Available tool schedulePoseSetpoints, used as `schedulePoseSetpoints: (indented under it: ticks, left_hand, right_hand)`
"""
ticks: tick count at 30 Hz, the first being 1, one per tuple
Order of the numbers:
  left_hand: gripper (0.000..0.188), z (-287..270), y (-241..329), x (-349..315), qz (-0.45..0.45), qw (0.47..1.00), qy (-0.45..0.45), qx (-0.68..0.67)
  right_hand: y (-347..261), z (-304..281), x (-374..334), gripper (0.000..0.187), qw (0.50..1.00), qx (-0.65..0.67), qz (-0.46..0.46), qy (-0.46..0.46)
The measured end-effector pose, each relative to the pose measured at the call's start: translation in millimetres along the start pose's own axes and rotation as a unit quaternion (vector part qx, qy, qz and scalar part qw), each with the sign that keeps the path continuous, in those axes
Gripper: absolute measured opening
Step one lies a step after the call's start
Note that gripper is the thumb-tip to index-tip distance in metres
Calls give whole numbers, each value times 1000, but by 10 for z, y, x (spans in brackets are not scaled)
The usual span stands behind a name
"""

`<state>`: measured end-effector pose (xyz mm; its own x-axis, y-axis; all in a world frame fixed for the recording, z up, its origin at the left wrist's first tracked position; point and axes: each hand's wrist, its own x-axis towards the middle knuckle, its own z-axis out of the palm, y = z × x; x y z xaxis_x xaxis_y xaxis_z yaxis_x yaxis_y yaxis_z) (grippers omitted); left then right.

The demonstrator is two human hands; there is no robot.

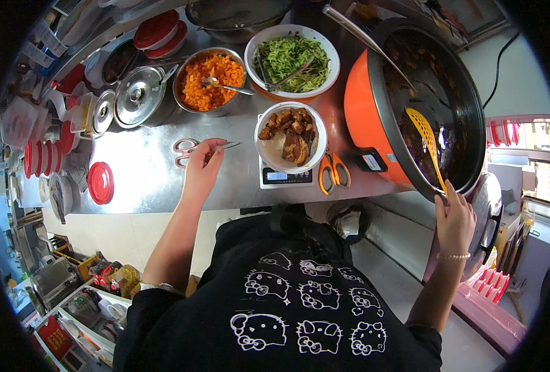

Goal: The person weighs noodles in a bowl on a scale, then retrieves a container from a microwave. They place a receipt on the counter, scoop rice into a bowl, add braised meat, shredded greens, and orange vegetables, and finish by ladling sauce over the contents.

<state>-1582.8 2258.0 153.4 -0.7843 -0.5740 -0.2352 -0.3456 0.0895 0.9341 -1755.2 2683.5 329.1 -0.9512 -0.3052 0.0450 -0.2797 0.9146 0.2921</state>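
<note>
In my right hand (456,214) is the handle end of a yellow slotted spoon (421,127). Its perforated head reaches into a large orange pot (365,115) with dark sauce inside. My left hand (205,160) is curled over the middle of red-and-white-handled scissors (182,149); a blade tip shows past the fingers. Whether it grips them is hidden. Between my hands, a white bowl (320,146) of rice and browned meat pieces (295,130) stands on a digital scale (287,180). Orange-and-black scissors (334,173) lie beside the bowl.
At the back are a bowl of shredded greens (297,59) and a metal bowl of orange chopped food (213,74), both with spoons. A long metal-handled utensil (362,34) leans in the pot. Lidded metal pots (140,93) and a red lid (101,183) sit left.
</note>
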Motion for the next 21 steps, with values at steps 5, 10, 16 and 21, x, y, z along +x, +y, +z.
schedulePoseSetpoints:
  ticks: [5,10,16,21]
  left_hand:
    - [19,-204,-121,-58,-15,999,-2,-45]
    - [18,-432,-228,-119,11,998,-4,-62]
    - [18,-730,-269,-335,-27,998,3,-62]
    - [18,-887,-305,-579,-86,989,19,-119]
  right_hand:
    - [-521,-323,-56,33,976,153,-72,135]
    - [-1425,-149,89,25,887,432,-161,-12]
    - [-2367,583,989,34,870,470,-146,-33]
    - [-2976,907,1887,39,920,362,-146,-43]
